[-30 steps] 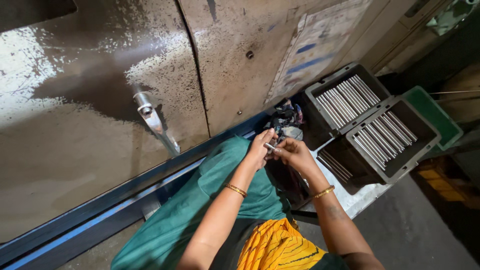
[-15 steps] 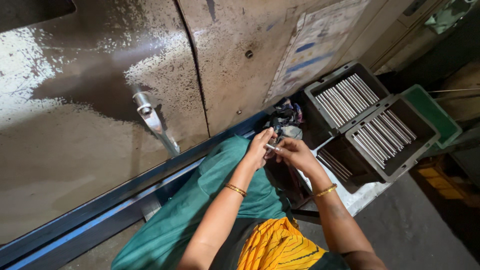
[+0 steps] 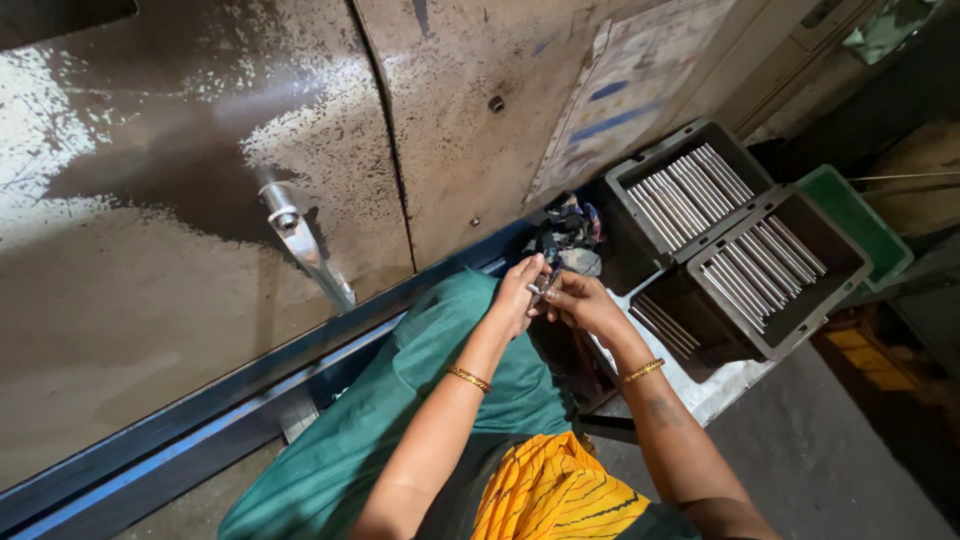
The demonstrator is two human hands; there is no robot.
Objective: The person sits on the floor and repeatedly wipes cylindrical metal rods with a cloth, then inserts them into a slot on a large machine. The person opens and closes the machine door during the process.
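Both hands (image 3: 552, 297) pinch metal rod (image 3: 541, 288).

A pale rectangular paper notice (image 3: 640, 100) is stuck on the worn metal panel (image 3: 480, 130), upper middle, slanting up to the right. It is off-white with blue bars and faint lines of print, its edges curled and grimy.

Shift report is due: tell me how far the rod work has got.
Looks done: grey bins hold neat rows of metal rods. In hand: the left hand and right hand together hold a small metal piece above the lap. Left: cannot tell which rods remain unhandled.
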